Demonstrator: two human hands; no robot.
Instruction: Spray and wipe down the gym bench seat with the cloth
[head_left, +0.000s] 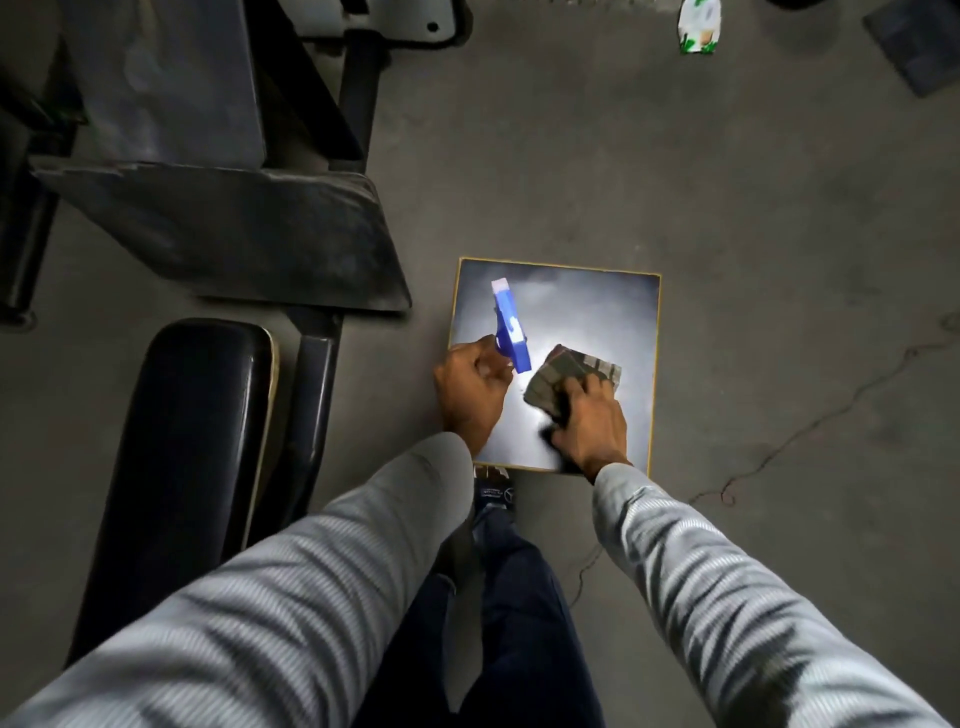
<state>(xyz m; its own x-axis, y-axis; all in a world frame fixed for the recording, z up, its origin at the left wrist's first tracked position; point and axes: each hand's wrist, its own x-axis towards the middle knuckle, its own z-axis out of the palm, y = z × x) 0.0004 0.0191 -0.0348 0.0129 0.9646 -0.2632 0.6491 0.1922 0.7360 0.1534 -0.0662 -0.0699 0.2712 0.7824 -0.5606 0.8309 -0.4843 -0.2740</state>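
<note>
concrete floor, small glossy counter (613, 312): left hand (470, 392) clamped on light spray bottle (511, 325); right hand (589, 415) clutching soft cloth (571, 369).

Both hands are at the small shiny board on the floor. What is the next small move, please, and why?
Probably lift both hands and turn left toward the bench seat. The left hand already grips the blue spray bottle, the right hand grips the cloth, and the seat lies untouched beside them.

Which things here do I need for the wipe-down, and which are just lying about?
For the job:
spray bottle, in the left hand
cloth, under the right hand
bench seat

Lying about:
green-and-white packet
dark mat
square board
</note>
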